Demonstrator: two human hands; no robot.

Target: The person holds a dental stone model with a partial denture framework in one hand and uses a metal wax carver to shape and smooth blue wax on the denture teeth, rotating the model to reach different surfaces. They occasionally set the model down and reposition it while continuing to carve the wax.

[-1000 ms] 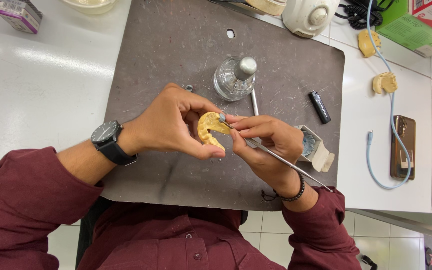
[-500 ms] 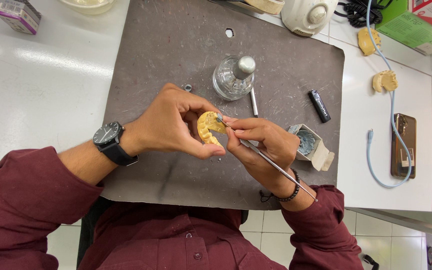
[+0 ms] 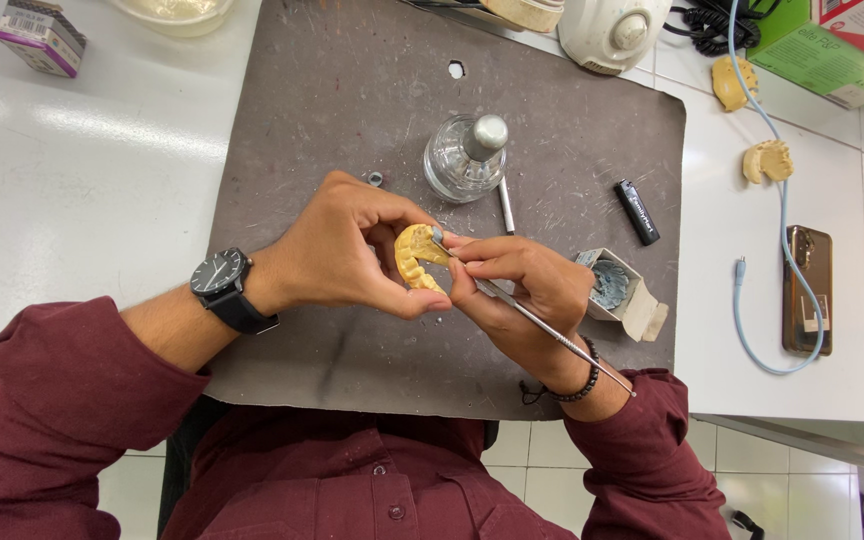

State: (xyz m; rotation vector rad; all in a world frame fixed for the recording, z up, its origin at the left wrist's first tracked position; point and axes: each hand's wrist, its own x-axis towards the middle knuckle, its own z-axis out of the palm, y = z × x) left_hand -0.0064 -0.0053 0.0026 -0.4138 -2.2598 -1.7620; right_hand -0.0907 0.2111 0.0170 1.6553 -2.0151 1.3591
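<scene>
The right hand (image 3: 517,290) had shifted slightly, fingers pinching one metal dental tool (image 3: 532,318); at nine o'clock, the left hand (image 3: 347,255) gripped one yellow dental cast (image 3: 417,255).

- The left hand (image 3: 347,255) holds a yellow teeth model (image 3: 416,256) just below the glass bottle (image 3: 465,159).
- The right hand (image 3: 520,295) pokes it with a thin metal tool (image 3: 537,322).
- A black lighter (image 3: 638,211) lies right of the bottle.

Both arms in dark red sleeves reach in. The left hand (image 3: 347,255) is curled, fingers pinched shut. The right hand (image 3: 517,290) is bent, fingers squeezed together. The fingertips touch.
</scene>
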